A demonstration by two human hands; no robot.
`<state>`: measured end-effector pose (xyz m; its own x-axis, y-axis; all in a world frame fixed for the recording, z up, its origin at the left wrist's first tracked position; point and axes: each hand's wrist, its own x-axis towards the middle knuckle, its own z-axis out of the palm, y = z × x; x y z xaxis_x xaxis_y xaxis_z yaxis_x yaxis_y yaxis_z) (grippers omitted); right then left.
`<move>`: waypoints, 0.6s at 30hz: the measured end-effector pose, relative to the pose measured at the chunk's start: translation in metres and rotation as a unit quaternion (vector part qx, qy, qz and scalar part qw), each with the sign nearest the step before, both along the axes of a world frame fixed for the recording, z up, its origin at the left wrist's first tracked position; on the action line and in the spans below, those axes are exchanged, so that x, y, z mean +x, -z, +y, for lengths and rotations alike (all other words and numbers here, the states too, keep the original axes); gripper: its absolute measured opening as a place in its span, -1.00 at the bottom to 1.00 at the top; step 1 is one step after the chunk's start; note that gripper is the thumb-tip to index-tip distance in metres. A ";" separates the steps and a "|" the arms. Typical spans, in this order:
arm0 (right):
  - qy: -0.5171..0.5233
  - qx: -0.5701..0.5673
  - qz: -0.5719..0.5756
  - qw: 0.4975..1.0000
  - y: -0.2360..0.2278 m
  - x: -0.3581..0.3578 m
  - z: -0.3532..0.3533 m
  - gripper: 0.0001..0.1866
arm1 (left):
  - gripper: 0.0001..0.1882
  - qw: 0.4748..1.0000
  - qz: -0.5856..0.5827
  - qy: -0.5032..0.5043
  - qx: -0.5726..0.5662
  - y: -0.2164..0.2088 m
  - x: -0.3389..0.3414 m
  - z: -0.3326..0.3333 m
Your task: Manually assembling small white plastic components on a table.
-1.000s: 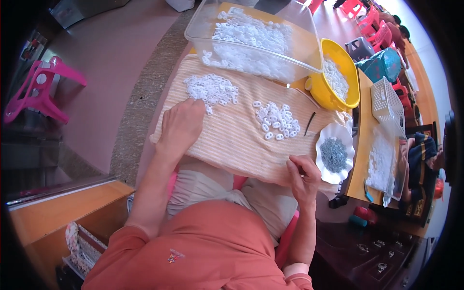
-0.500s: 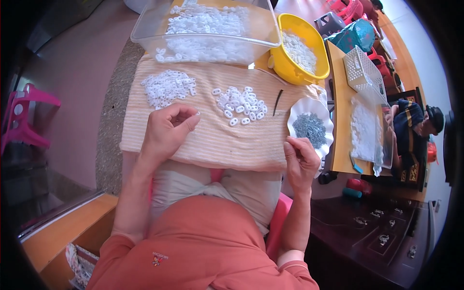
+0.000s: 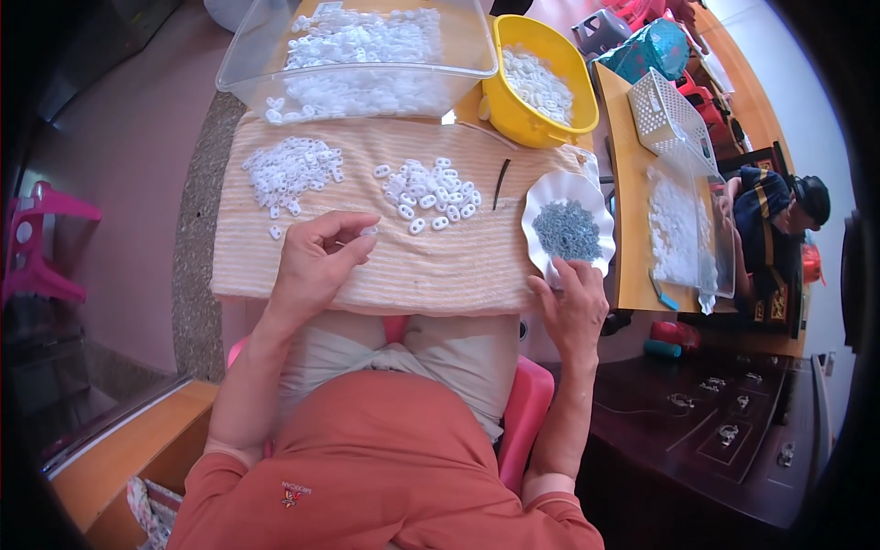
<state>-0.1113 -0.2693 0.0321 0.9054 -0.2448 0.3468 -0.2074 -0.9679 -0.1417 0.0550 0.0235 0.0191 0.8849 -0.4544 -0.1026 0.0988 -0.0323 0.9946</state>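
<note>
My left hand (image 3: 321,261) is closed in a pinch above the cloth, with a small white plastic piece (image 3: 369,231) between thumb and forefinger. Beyond it lies a pile of flat white plastic pieces (image 3: 291,170). A second group of white oval pieces with two holes (image 3: 429,190) is spread to its right. My right hand (image 3: 573,302) is at the near rim of a white wavy-edged dish (image 3: 533,206), thumb and forefinger apart. Many small grey-blue parts (image 3: 566,229) fill the dish's middle. No held part shows in the right hand, though its fingertips are partly hidden.
A striped cloth (image 3: 440,275) covers the work surface. A clear bin (image 3: 467,69) of white pieces and a yellow basin (image 3: 585,101) stand at the far side. Near the dish lies a thin black strip (image 3: 501,183). A co-worker (image 3: 770,220) sits at the right-hand table.
My right hand has moved forward to the dish, and its pinched fingers have parted. The left hand still holds the white piece, which shows more clearly. The whole view has shifted slightly.
</note>
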 end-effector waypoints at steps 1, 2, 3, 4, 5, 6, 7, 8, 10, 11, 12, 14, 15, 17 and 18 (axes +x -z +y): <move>-0.003 -0.007 0.014 1.000 -0.001 0.001 0.000 -0.60 | -0.76 1.000 0.000 0.001 0.000 0.001 0.000 0.000; -0.005 -0.014 0.027 1.000 -0.002 0.003 0.001 -0.57 | -0.77 1.000 0.001 0.010 -0.013 0.003 0.001 0.001; -0.005 -0.014 0.027 1.000 -0.004 0.005 0.002 -0.57 | -0.78 1.000 0.003 0.018 -0.025 0.004 0.001 0.001; -0.001 -0.023 0.047 0.999 -0.006 0.006 0.004 -0.57 | -0.78 1.000 0.003 0.018 -0.025 0.006 0.001 0.001; 0.002 -0.032 0.067 0.997 -0.007 0.008 0.005 -0.56 | -0.79 0.999 0.010 0.020 -0.035 0.008 0.001 0.001; 0.003 -0.033 0.067 0.997 -0.006 0.009 0.005 -0.56 | -0.81 0.999 0.018 0.023 -0.046 0.009 0.001 0.001; 0.009 -0.031 0.070 0.997 -0.005 0.009 0.004 -0.57 | -0.81 0.998 0.018 0.024 -0.046 0.009 0.001 0.000; 0.016 -0.030 0.072 0.997 -0.004 0.009 0.004 -0.58 | -0.82 0.998 0.020 0.023 -0.049 0.009 0.000 -0.001; 0.015 -0.023 0.062 0.998 -0.004 0.009 0.004 -0.59 | -0.83 0.998 0.023 0.023 -0.051 0.009 0.000 -0.002; 0.014 -0.017 0.051 0.998 -0.004 0.009 0.004 -0.60 | -0.83 0.998 0.023 0.020 -0.050 0.009 -0.001 -0.002; 0.014 -0.017 0.052 0.998 -0.003 0.009 0.003 -0.60 | -0.83 0.998 0.022 0.018 -0.048 0.009 -0.001 -0.002; 0.011 0.010 0.020 1.000 0.001 0.008 0.000 -0.62 | -0.83 0.998 0.022 0.019 -0.047 0.009 0.000 -0.002; 0.012 0.009 0.020 1.000 0.002 0.008 -0.001 -0.62 | -0.84 0.999 0.021 0.019 -0.046 0.009 0.000 -0.002; -0.001 0.026 0.004 1.000 0.003 0.008 -0.004 -0.63 | -0.84 0.998 0.024 0.020 -0.048 0.009 -0.001 -0.003; -0.002 0.026 0.004 1.000 0.004 0.009 -0.004 -0.63 | -0.84 0.998 0.027 0.018 -0.049 0.009 -0.001 -0.003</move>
<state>-0.1028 -0.2729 0.0285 0.9087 -0.2597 0.3269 -0.2055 -0.9598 -0.1912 0.0541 0.0209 0.0100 0.8621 -0.4961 -0.1033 0.1529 0.0603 0.9864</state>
